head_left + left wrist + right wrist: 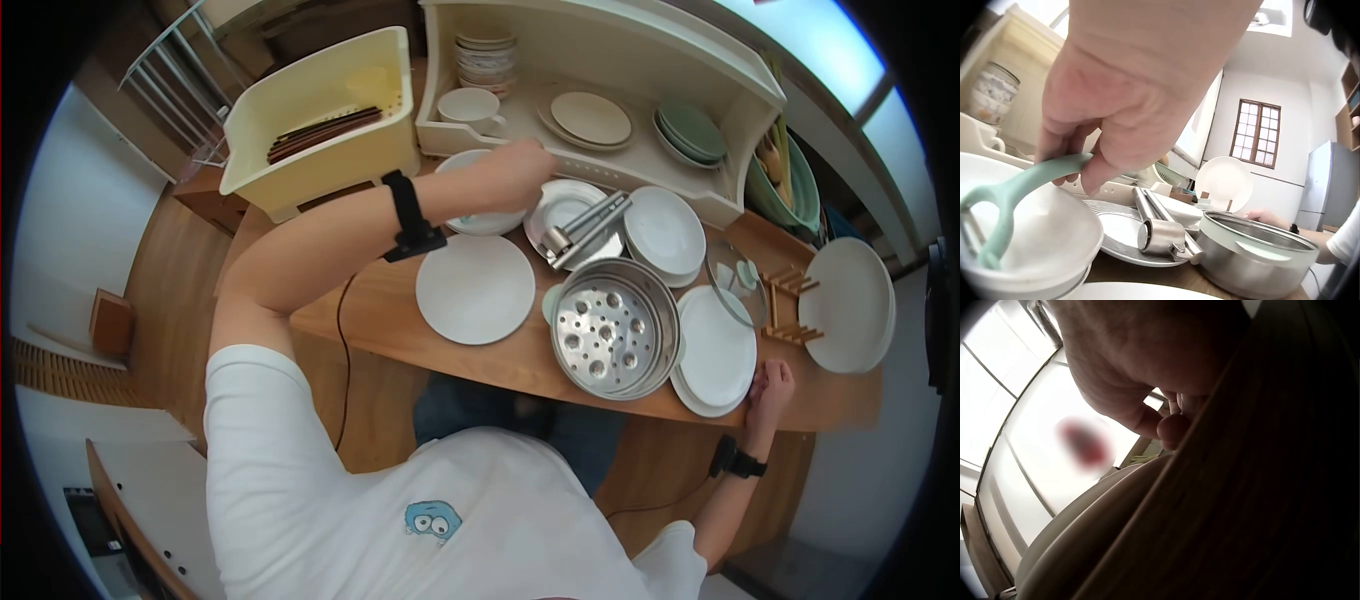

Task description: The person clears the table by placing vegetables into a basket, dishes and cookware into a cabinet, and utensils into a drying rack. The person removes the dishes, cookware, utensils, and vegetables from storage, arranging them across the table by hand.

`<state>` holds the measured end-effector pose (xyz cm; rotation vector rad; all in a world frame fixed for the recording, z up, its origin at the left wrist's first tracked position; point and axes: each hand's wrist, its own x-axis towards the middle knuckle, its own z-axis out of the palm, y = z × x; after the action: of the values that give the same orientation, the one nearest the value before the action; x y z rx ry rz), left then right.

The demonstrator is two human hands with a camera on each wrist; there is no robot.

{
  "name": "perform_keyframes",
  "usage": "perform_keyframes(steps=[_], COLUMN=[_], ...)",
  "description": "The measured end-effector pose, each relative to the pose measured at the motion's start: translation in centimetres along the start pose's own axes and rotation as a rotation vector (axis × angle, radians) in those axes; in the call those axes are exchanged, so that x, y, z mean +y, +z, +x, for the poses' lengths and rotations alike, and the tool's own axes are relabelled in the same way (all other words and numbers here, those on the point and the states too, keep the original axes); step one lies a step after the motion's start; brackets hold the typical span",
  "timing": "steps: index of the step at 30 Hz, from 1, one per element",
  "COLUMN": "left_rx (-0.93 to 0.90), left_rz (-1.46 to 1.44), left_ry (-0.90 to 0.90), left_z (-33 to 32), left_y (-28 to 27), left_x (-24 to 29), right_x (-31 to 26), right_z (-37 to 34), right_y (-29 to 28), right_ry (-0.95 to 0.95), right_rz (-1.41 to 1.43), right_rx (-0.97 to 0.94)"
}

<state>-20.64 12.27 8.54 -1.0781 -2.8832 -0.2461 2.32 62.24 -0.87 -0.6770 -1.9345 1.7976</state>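
Observation:
My left hand [508, 176] pinches the handle of a mint-green Y-shaped peeler [1029, 181] between thumb and fingers. The peeler's forked head dips into a white bowl [1063, 231] on the table's far left side, where my forearm partly hides the bowl in the head view. Just right of it, a metal garlic press [585, 230] lies across a rimmed plate [548, 208]. My right hand [770, 392] rests at the table's front right edge, beside stacked white oval plates [718, 345], with nothing seen in its fingers.
A steel pot with a perforated steamer insert [605, 335] stands at the front middle, beside a round white plate [475, 290]. Behind are a cream shelf [600, 60] with dishes and a yellow basin [330, 165] holding chopsticks. A glass lid [722, 265] and wooden rack [790, 305] stand right.

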Motion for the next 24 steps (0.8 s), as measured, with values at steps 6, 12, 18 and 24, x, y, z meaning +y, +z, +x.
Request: perform_keyframes(steps=[6,12,18,24], left_rx=[0.049,0.203,-0.506,-0.568], left_rz=[-0.09,0.165,0.41,0.447], left_ry=[-0.027,-0.381,-0.53,-0.459], left_z=[-2.4,-7.3,-11.5,-12.2], left_y=[-2.3,-17.1,-15.6,-11.6], left_x=[0.6,-8.4,-24.7,-28.2], right_x=[0.2,0.7,0.9,1.1], right_z=[0.1,0.3,0.6,0.5], right_y=[-0.3,-0.3,-0.6,-0.5], right_ry=[-0.015,-0.003,0.005,0.018], right_rz=[0.019,0.044,0.009,0.021], right_rx=[-0.005,0.02,0.04,0.058])
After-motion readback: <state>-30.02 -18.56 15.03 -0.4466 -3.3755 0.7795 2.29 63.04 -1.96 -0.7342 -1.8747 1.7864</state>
